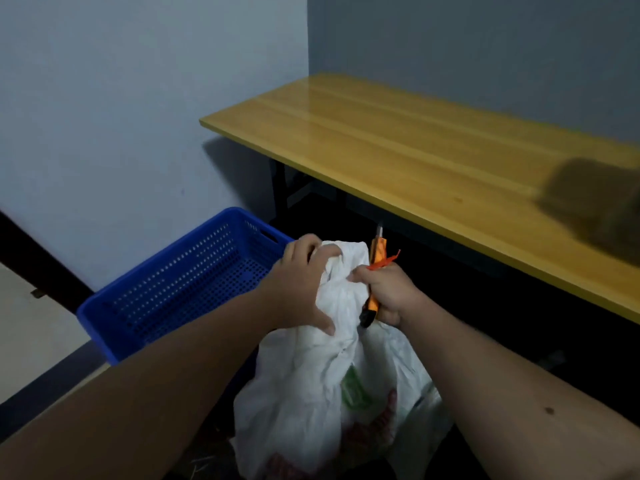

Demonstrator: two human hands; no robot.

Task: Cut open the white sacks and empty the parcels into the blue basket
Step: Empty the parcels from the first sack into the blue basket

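White sack (311, 393) bottom cut off by lower edge; brown object (592, 199) on table blurred, unidentifiable.

My left hand (304, 285) grips the bunched neck of the white sack (311, 393), my right hand (384, 292) just beside it holds an orange knife (372, 282) blade-up with an orange strip (386, 260), the blue basket (180, 282) left of both, a table (415, 150) beyond.

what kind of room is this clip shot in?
Probably a plain back room or small parcel-sorting corner: bare grey-blue painted walls, a long yellow wooden-topped table on dark metal legs, and a perforated blue plastic basket on the floor by the wall.
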